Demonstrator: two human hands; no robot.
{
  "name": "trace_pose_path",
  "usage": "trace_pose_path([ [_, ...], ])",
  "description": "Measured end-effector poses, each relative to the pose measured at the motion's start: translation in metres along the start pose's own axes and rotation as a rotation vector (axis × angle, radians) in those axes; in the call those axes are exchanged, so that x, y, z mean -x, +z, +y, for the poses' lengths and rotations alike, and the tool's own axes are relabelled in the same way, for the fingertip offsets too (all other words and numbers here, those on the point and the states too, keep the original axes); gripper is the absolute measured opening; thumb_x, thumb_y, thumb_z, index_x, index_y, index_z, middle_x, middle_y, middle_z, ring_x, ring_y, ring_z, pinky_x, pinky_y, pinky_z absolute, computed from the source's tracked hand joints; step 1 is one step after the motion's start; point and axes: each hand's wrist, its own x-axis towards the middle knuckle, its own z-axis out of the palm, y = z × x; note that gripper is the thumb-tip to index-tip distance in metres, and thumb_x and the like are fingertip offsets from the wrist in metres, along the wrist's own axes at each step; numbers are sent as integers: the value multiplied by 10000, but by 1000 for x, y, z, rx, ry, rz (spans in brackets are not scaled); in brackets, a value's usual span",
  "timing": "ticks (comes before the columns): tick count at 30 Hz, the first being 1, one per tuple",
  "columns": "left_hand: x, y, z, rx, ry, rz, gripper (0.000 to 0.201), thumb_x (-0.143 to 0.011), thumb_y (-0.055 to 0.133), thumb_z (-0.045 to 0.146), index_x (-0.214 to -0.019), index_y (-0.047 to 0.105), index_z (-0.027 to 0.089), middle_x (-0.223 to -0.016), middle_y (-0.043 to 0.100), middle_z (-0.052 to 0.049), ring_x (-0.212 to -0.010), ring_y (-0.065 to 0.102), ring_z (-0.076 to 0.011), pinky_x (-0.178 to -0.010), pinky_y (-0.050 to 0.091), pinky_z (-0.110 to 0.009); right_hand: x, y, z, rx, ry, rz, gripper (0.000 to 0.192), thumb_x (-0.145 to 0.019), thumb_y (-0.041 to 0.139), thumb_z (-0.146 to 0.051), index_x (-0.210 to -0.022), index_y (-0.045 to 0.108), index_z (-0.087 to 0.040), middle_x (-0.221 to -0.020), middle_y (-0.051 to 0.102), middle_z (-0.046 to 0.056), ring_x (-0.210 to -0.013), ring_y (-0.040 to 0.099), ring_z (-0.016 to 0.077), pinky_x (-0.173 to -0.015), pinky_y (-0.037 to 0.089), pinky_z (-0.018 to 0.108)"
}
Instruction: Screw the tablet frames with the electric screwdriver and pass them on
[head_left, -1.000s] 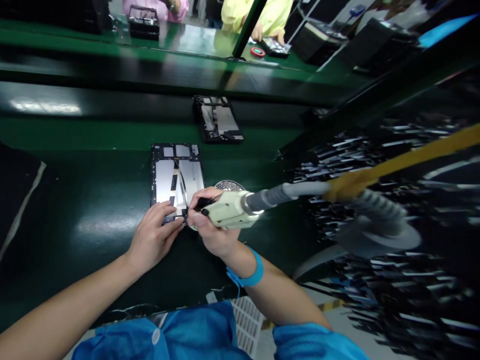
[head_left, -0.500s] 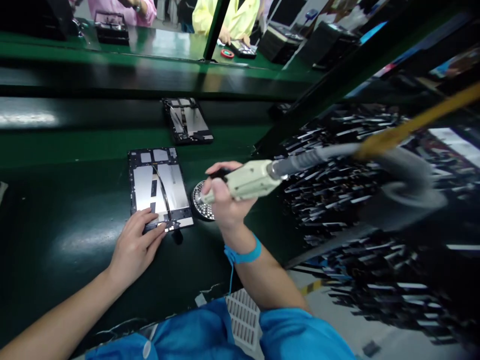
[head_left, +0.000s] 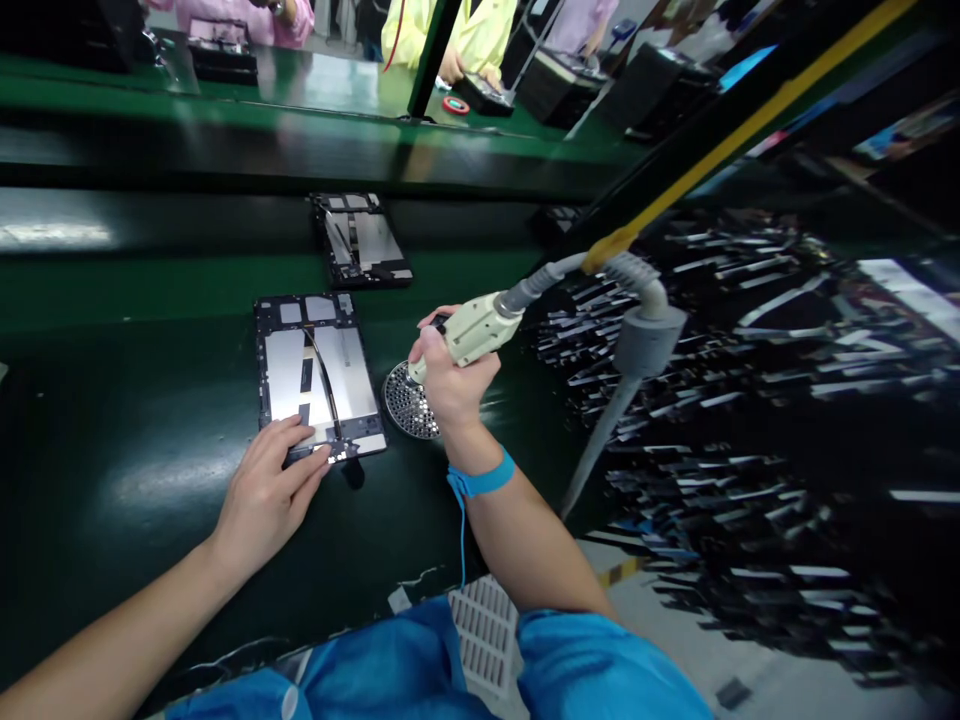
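An opened tablet (head_left: 352, 380) lies on the dark green bench, its silver inside and a thin black cable facing up. The fingers of my left hand (head_left: 270, 480) are bent over its near left corner, the thumb by the bottom edge. My right hand (head_left: 454, 385) is wrapped round a pale green electric screwdriver (head_left: 480, 328). Its lower end is over a round dish of small holes (head_left: 411, 405), right of the tablet. Whether the tip touches the dish I cannot tell; my fingers cover part of it.
Beyond the bench, another opened tablet (head_left: 364, 240) lies on the conveyor. A grey cord (head_left: 649, 335) hangs from a yellow strap (head_left: 750, 130) at the right, near a slanting dark post. Racks of dark parts (head_left: 750, 400) fill the right side. Co-workers sit across the line.
My right hand and the screwdriver have moved slightly away from me, and the cord and strap have swung. The far tablet has shifted a little left. My left hand has stayed in place.
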Motion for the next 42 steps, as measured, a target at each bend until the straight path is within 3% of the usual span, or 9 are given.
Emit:
trace_pose_path([
  [8,1,1,-2,23,-1,7,240,-952,664,139,-1175,696,224,-1252,649,-115,-1288,580,-320,-1048,544,-567,-2,0,4,28,21,8,240,-829,727,-356,-991,616,-218,-797,657,-29,-506,586,87,-510,524,270],
  [14,-3,1,0,68,-55,-15,338,-954,679,223,-1286,619,207,-1242,650,-129,-1275,581,-321,-1076,510,-566,5,8,-28,-96,-33,24,166,-879,699,-337,-976,607,-240,-832,638,-30,-474,568,74,-449,474,249],
  [16,-5,0,1,87,-65,-23,374,-949,686,242,-1309,592,196,-1245,648,-134,-1275,577,-321,-1079,503,-556,20,14,-45,-189,-42,-41,149,-906,687,-324,-1013,612,-253,-878,635,-24,-481,585,75,-447,477,249],
  [20,-6,-2,1,122,-51,-30,379,-946,687,237,-1305,576,195,-1262,642,-133,-1283,567,-312,-1084,493,-529,57,26,-65,-307,4,-310,229,-906,707,-327,-1114,627,-276,-978,648,1,-562,640,99,-507,541,271],
  [23,-7,-2,0,141,-51,-29,377,-947,679,233,-1306,571,197,-1281,631,-139,-1278,565,-310,-1074,498,-518,74,33,-65,-288,38,-424,279,-882,732,-341,-1129,628,-263,-988,663,30,-678,679,143,-599,593,316],
  [27,-8,-3,1,165,-69,-25,352,-949,671,237,-1286,575,212,-1264,633,-130,-1262,572,-306,-1062,505,-517,78,37,-60,-269,90,-447,280,-880,727,-366,-1113,623,-250,-986,663,50,-787,701,191,-663,619,366],
  [34,-11,-5,4,178,-88,-36,329,-955,659,244,-1272,577,214,-1251,632,-131,-1260,572,-310,-1064,503,-534,80,40,-57,-308,62,-468,264,-891,725,-321,-1128,622,-268,-987,648,29,-713,666,144,-653,604,334],
  [42,-7,-2,-1,157,-46,-9,383,-955,615,200,-1335,573,230,-1268,630,-139,-1263,571,-316,-1043,519,-539,82,41,-55,-205,35,-498,263,-862,736,-301,-1089,613,-253,-913,640,23,-762,678,174,-704,616,358],
])
